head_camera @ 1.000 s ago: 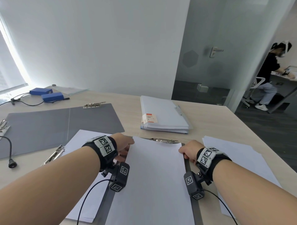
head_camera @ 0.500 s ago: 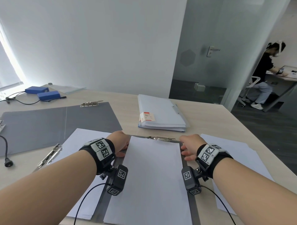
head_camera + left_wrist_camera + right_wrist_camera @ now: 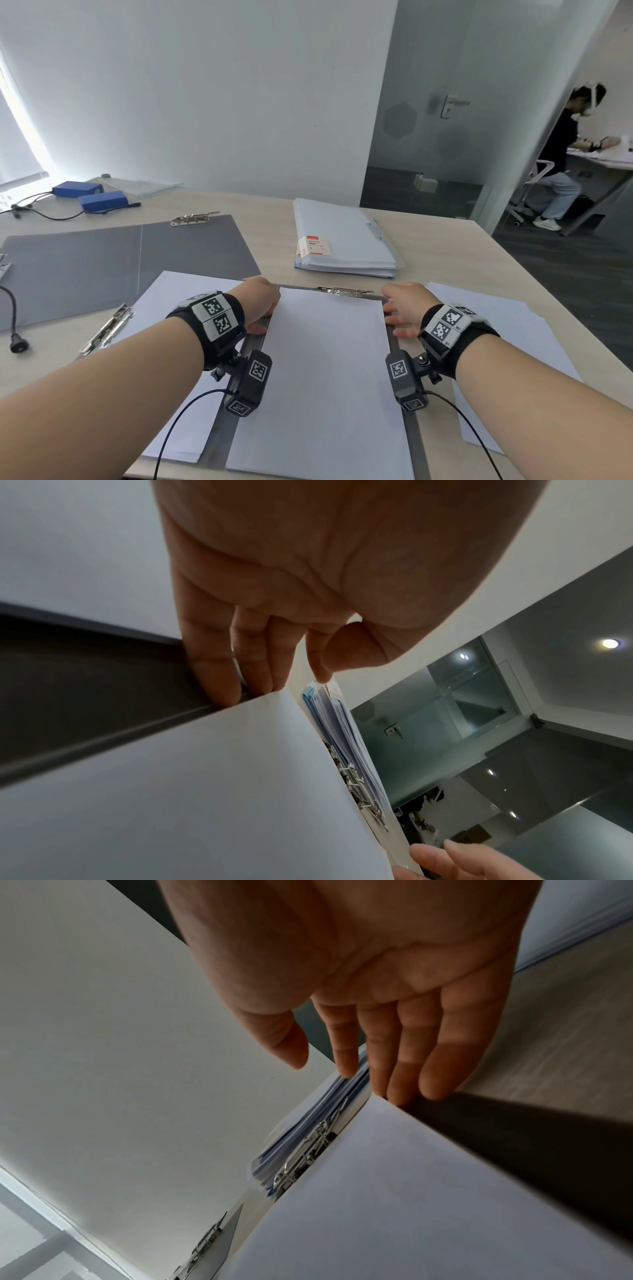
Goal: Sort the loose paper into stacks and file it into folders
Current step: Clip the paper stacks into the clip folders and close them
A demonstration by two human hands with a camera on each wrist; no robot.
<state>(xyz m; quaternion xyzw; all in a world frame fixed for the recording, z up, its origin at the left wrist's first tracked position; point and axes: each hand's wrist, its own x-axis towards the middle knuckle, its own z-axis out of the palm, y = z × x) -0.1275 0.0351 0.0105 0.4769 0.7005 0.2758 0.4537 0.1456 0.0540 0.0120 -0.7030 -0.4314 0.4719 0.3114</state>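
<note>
A stack of white paper (image 3: pixel 325 377) lies on a grey clip folder (image 3: pixel 251 346) in front of me, its metal clip (image 3: pixel 342 291) at the far edge. My left hand (image 3: pixel 262 306) rests at the stack's far left corner, straight fingers (image 3: pixel 219 674) on the folder beside the paper edge (image 3: pixel 205 791). My right hand (image 3: pixel 404 310) lies at the far right corner, fingers (image 3: pixel 411 1069) straight and touching the folder's dark edge (image 3: pixel 514 1137). Neither hand grips anything. More loose white sheets lie to the left (image 3: pixel 164 301) and right (image 3: pixel 520 335).
An open grey folder (image 3: pixel 102 263) with clips lies at the left. A filled pale blue folder (image 3: pixel 342 240) sits beyond the clip. Two blue boxes (image 3: pixel 102 200) with cables are at the far left. A seated person (image 3: pixel 561 161) is behind glass at the right.
Both hands slid slightly outward and their fingers straightened beside the stack's far corners. The paper stack sits squarer on the folder.
</note>
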